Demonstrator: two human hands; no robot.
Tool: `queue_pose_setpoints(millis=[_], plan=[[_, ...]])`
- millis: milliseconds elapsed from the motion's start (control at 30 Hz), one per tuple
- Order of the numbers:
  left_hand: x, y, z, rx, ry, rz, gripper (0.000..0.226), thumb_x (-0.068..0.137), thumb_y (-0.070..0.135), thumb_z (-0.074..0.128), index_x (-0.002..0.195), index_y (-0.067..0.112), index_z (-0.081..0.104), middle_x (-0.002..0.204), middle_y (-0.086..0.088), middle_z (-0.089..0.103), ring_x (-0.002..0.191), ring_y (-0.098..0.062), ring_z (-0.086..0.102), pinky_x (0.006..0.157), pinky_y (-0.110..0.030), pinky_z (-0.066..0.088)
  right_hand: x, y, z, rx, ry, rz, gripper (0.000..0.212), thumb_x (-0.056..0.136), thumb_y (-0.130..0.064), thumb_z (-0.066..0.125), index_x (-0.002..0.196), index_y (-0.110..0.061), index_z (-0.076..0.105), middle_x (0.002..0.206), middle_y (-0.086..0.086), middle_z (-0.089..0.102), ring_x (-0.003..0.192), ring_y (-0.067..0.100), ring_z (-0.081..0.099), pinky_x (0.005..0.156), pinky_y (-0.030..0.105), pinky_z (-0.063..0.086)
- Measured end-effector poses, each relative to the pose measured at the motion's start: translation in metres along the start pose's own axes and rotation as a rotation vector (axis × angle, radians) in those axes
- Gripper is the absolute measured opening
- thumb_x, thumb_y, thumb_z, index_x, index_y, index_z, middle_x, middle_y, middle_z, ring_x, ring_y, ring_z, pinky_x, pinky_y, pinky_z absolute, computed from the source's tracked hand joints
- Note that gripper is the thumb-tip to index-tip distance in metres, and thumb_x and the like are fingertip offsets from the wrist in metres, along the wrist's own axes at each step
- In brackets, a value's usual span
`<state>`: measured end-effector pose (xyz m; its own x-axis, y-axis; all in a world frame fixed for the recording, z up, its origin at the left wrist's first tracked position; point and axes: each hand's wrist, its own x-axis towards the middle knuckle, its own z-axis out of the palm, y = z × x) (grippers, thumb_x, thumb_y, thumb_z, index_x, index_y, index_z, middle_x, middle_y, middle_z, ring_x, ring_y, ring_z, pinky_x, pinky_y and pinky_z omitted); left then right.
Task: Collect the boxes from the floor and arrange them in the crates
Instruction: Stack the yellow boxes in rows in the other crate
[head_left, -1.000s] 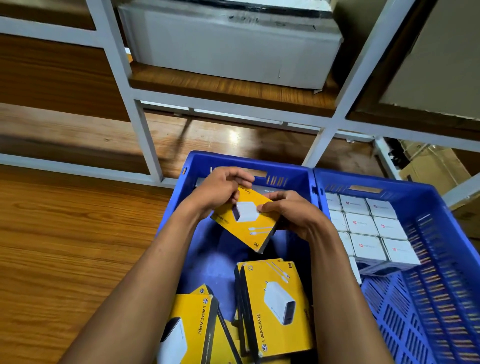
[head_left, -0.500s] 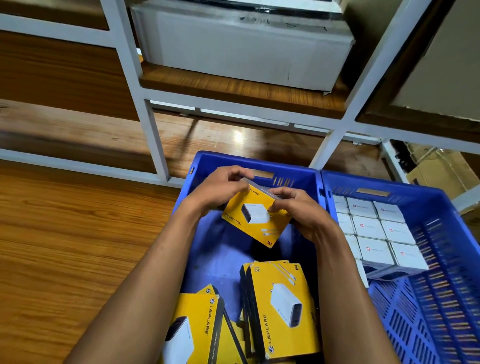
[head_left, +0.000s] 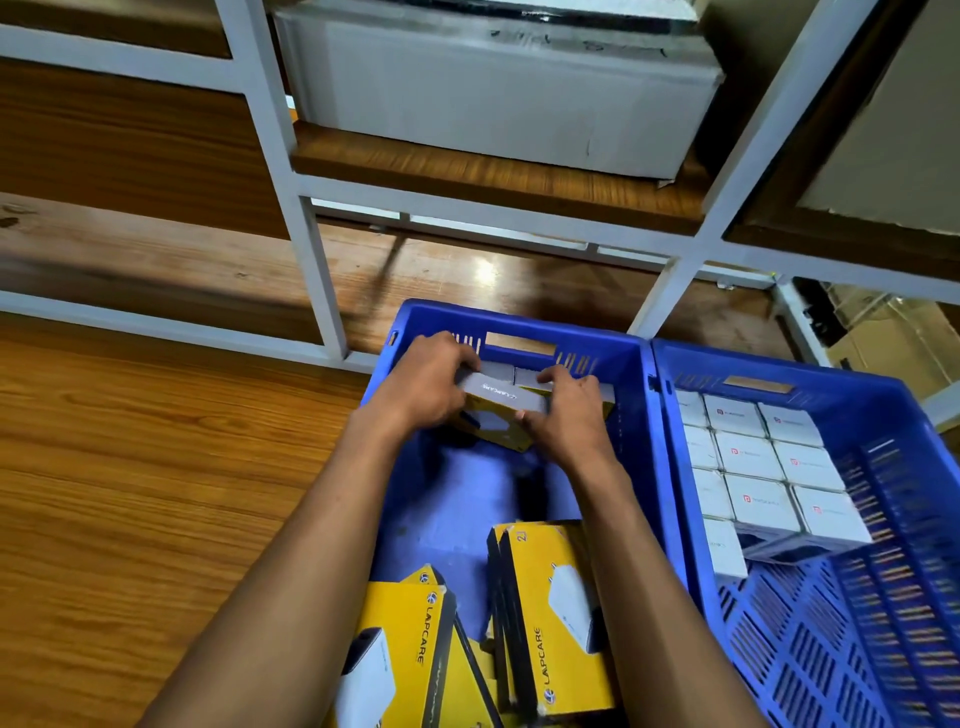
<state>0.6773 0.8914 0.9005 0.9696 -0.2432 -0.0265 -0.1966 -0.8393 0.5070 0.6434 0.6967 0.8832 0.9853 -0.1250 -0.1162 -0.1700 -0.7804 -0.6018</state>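
A white metal rack (head_left: 270, 130) with wooden shelves fills the upper part of the head view, and a large grey carton (head_left: 498, 88) sits on one shelf. Below it the wooden floor (head_left: 130, 493) carries two blue crates side by side, their walls touching. The right crate (head_left: 883, 519) holds white boxes (head_left: 758, 462) packed in neat rows against its far wall, with bare slotted bottom nearer the camera. The left crate (head_left: 634, 415) holds loose yellow boxes (head_left: 556, 618) at its near end, some standing on edge and leaning against each other.

At the far end of the left crate, close to the far wall, both hands hold one yellow box (head_left: 501, 410). It is tipped so that its grey top edge, printed with the brand name, faces up towards the camera, while its yellow face looks towards the person and downward. Its long axis runs left to right, roughly along the crate's far wall. The left hand (head_left: 431, 389) grips the box's left end with curled fingers over the top edge. The right hand (head_left: 566, 410) grips the right end, its fingers curled over the top and its thumb on the near face. The box lies between the two hands, and more grey box tops (head_left: 524, 375) show just behind it.
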Motion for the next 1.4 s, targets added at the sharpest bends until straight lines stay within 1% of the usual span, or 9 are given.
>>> queue_pose_setpoints(millis=[133, 367, 467, 700, 867, 967, 1100, 1200, 1400], plan=[[-0.002, 0.001, 0.005, 0.152, -0.008, -0.006, 0.05, 0.082, 0.011, 0.08, 0.131, 0.016, 0.071, 0.131, -0.012, 0.061, 0.123, -0.034, 0.054, 0.106, -0.043, 0.048, -0.001, 0.0, 0.006, -0.02, -0.028, 0.16, 0.06, 0.09, -0.03, 0.079, 0.135, -0.004, 0.047, 0.132, 0.02, 0.056, 0.117, 0.037, 0.06, 0.097, 0.044, 0.053], [-0.004, 0.004, 0.007, 0.26, 0.049, -0.071, 0.06, 0.075, 0.032, 0.093, 0.123, 0.008, 0.066, 0.121, -0.014, 0.056, 0.111, -0.036, 0.059, 0.095, -0.046, 0.053, -0.003, -0.011, 0.009, -0.058, -0.273, 0.13, 0.02, 0.098, -0.014, 0.061, 0.116, -0.006, 0.062, 0.123, 0.016, 0.064, 0.104, 0.032, 0.06, 0.081, 0.035, 0.048], [-0.006, 0.004, 0.009, 0.295, 0.039, -0.076, 0.076, 0.066, 0.047, 0.097, 0.122, 0.008, 0.065, 0.12, -0.015, 0.055, 0.106, -0.038, 0.06, 0.089, -0.047, 0.054, -0.003, -0.012, 0.01, 0.007, -0.343, 0.116, 0.031, 0.093, -0.005, 0.055, 0.124, -0.008, 0.058, 0.122, 0.012, 0.064, 0.107, 0.032, 0.062, 0.083, 0.038, 0.053], [-0.014, 0.011, 0.02, 0.348, -0.167, -0.078, 0.034, 0.092, 0.029, 0.075, 0.119, 0.01, 0.068, 0.125, -0.019, 0.065, 0.115, -0.039, 0.065, 0.092, -0.042, 0.053, -0.011, -0.018, 0.017, -0.009, -0.508, 0.097, 0.064, 0.096, -0.006, 0.046, 0.155, -0.016, 0.023, 0.111, 0.019, 0.063, 0.086, 0.029, 0.06, 0.064, 0.038, 0.045], [-0.02, 0.008, 0.03, 0.428, -0.457, -0.085, 0.038, 0.092, 0.017, 0.068, 0.13, 0.012, 0.066, 0.13, -0.017, 0.066, 0.115, -0.036, 0.068, 0.096, -0.042, 0.058, -0.015, -0.022, 0.009, -0.089, -0.552, 0.093, 0.083, 0.101, -0.005, 0.045, 0.165, -0.019, -0.007, 0.145, 0.023, 0.052, 0.095, 0.027, 0.063, 0.07, 0.037, 0.046], [-0.018, 0.005, 0.035, 0.391, -0.513, -0.119, 0.059, 0.092, 0.015, 0.068, 0.148, 0.02, 0.054, 0.145, -0.014, 0.059, 0.126, -0.034, 0.063, 0.106, -0.044, 0.055, -0.014, -0.024, 0.01, -0.104, -0.554, 0.085, 0.084, 0.101, -0.004, 0.044, 0.164, -0.016, -0.011, 0.144, 0.024, 0.052, 0.089, 0.027, 0.057, 0.066, 0.035, 0.044], [-0.022, 0.014, 0.033, 0.382, -0.633, -0.128, 0.075, 0.097, 0.008, 0.064, 0.164, 0.014, 0.03, 0.171, -0.003, 0.027, 0.148, -0.028, 0.043, 0.117, -0.038, 0.042, -0.013, -0.021, 0.014, -0.165, -0.574, 0.077, 0.08, 0.099, -0.004, 0.043, 0.164, -0.011, -0.002, 0.127, 0.019, 0.058, 0.092, 0.027, 0.053, 0.061, 0.033, 0.042], [-0.02, 0.014, 0.033, 0.405, -0.632, -0.101, 0.072, 0.096, 0.009, 0.063, 0.162, 0.011, 0.034, 0.17, -0.006, 0.03, 0.147, -0.029, 0.046, 0.117, -0.038, 0.044, -0.013, -0.018, 0.011, -0.196, -0.561, 0.082, 0.048, 0.098, -0.002, 0.043, 0.146, -0.005, 0.037, 0.117, 0.017, 0.058, 0.087, 0.023, 0.054, 0.07, 0.037, 0.043], [-0.017, 0.026, 0.034, 0.282, -0.538, 0.087, 0.024, 0.102, 0.037, 0.062, 0.107, 0.015, 0.068, 0.113, -0.012, 0.069, 0.103, -0.031, 0.066, 0.088, -0.038, 0.053, -0.001, -0.003, -0.002, -0.206, -0.473, 0.067, 0.028, 0.092, 0.007, 0.045, 0.112, 0.002, 0.064, 0.104, 0.016, 0.064, 0.088, 0.026, 0.058, 0.066, 0.03, 0.042]])
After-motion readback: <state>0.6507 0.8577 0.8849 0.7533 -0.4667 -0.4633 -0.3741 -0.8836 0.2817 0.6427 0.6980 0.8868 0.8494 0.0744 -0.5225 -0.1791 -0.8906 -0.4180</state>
